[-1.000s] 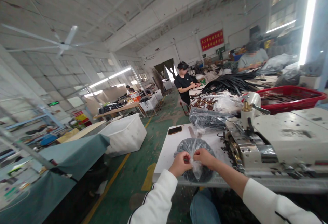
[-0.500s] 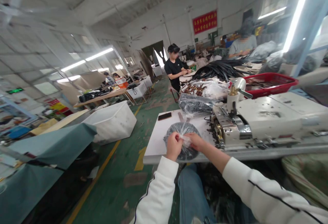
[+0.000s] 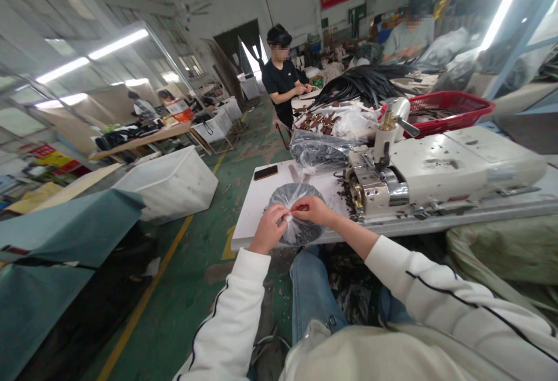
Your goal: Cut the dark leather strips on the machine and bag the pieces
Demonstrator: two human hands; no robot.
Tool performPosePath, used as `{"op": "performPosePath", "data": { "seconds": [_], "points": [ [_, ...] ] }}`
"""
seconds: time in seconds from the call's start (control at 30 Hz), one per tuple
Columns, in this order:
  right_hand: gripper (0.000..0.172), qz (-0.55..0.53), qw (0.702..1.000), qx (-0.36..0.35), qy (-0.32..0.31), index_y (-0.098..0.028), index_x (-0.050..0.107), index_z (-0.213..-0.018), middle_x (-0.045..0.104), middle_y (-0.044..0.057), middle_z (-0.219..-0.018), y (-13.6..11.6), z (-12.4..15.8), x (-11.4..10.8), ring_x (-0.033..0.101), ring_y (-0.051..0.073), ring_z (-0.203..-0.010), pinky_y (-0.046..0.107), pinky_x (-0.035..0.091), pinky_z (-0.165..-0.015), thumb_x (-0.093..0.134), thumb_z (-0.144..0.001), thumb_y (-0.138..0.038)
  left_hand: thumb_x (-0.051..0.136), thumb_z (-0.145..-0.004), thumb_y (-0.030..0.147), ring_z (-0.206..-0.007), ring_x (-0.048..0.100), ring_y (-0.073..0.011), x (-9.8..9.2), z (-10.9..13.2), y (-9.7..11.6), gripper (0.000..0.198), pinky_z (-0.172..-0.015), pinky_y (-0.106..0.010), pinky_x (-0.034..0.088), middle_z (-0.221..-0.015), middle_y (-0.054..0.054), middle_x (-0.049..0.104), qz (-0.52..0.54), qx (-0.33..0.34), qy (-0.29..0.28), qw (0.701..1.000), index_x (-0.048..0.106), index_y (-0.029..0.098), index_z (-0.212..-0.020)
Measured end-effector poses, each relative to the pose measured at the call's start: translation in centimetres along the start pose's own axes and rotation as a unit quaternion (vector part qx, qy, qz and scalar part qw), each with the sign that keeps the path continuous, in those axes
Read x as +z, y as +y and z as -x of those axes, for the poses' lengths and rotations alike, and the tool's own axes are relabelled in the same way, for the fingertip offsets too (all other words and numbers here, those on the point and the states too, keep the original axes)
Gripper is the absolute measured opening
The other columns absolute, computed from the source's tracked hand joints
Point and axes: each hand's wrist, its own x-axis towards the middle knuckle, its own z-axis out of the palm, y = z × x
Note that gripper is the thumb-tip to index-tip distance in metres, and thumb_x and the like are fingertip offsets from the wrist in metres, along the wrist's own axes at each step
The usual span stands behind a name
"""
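Note:
A round, clear plastic bag (image 3: 307,233) with dark contents lies at the near edge of the white table (image 3: 246,218). My left hand (image 3: 271,227) pinches the gathered neck of the bag from the left. From the right, my right hand (image 3: 311,209) pinches the same twisted plastic, fingertips close to the left ones. What the dark contents are, I cannot make out through the film. Behind the bag lies a dark phone (image 3: 265,172), and a second clear bag (image 3: 322,150) with dark pieces rests farther back.
A white machine (image 3: 453,166) with a metal head stands to the right, dark scraps beside it. Behind it sits a red plastic basket (image 3: 451,105). A person in black (image 3: 282,82) works across the table. On the left stands a white bin (image 3: 174,186) on the green floor.
My view has tilted downward, so the scene sits higher and farther left. Both hands still pinch the bag's neck; my right fingers have come over its top, close to the left ones.

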Motion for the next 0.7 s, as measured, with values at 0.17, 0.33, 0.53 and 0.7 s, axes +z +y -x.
{"op": "performPosePath", "data": {
  "seconds": [0.17, 0.33, 0.53, 0.7],
  "points": [
    [0.018, 0.114, 0.988, -0.082, -0.062, -0.014, 0.073, -0.085, 0.072, 0.007, -0.083, -1.6, -0.6, -0.9, 0.064, 0.017, -0.076, 0.025, 0.047, -0.069, 0.064, -0.077, -0.027, 0.054, -0.079, 0.008, -0.091, 0.059, -0.0182, -0.4, -0.2, -0.4, 0.016, -0.084, -0.033, 0.048, -0.091, -0.005, 0.063, -0.033, 0.033, 0.002, 0.999, 0.063, 0.02, -0.084],
    [0.013, 0.17, 0.974, -0.023, -0.148, -0.013, 0.07, -0.085, 0.069, 0.003, -0.073, -2.1, -1.8, -1.7, 0.061, 0.015, -0.067, 0.023, 0.045, -0.063, 0.065, -0.072, -0.014, 0.057, -0.076, 0.011, -0.084, 0.06, -0.018, -0.1, -0.1, -0.9, 0.012, -0.081, -0.034, 0.05, -0.087, -0.003, 0.064, -0.015, -0.027, -0.009, 0.999, 0.06, 0.02, -0.084],
    [0.018, 0.19, 0.971, -0.02, -0.143, -0.014, 0.065, -0.081, 0.063, -0.002, -0.067, -1.3, -1.4, -0.8, 0.054, 0.011, -0.061, 0.02, 0.041, -0.059, 0.064, -0.065, -0.006, 0.058, -0.071, 0.013, -0.089, 0.062, -0.019, 1.2, 0.3, -2.5, 0.02, -0.082, -0.034, 0.051, -0.094, -0.004, 0.063, 0.108, -0.128, -0.011, 0.986, 0.059, 0.02, -0.09],
    [0.012, 0.03, 0.996, 0.074, -0.044, -0.015, 0.064, -0.073, 0.058, -0.004, -0.057, -0.5, -1.2, 0.2, 0.048, 0.009, -0.052, 0.019, 0.036, -0.051, 0.066, -0.063, -0.011, 0.066, -0.073, 0.027, -0.086, 0.065, -0.0201, 1.6, 0.8, -3.6, 0.024, -0.079, -0.033, 0.051, -0.091, -0.006, 0.068, 0.335, -0.245, 0.015, 0.91, 0.063, 0.017, -0.095]
  ]
}}
